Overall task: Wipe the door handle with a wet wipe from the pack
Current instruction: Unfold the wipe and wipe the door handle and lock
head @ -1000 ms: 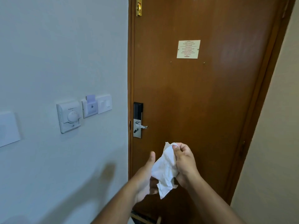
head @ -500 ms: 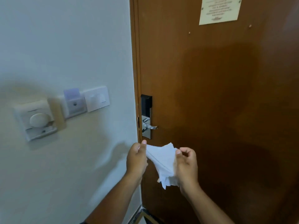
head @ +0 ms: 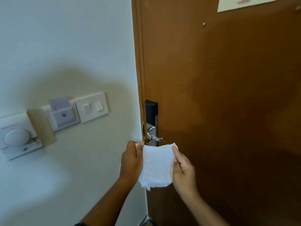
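Door handle: silver lever low on the lock plate at the left edge of the brown door, untouched. Wet wipe spread flat just below it. Left hand pinches the upper left corner, right hand closes on the right edge. Likely opened out so a broad face wraps the lever. Wall switches lie well left.

- A left hand and a right hand stretch a white wet wipe flat between them, each pinching one upper corner.
- The wipe hangs just below the silver door handle on a brown door, not touching it.
- A black lock panel sits above the handle.
- A light switch, key-card holder and thermostat dial line the pale wall at left.
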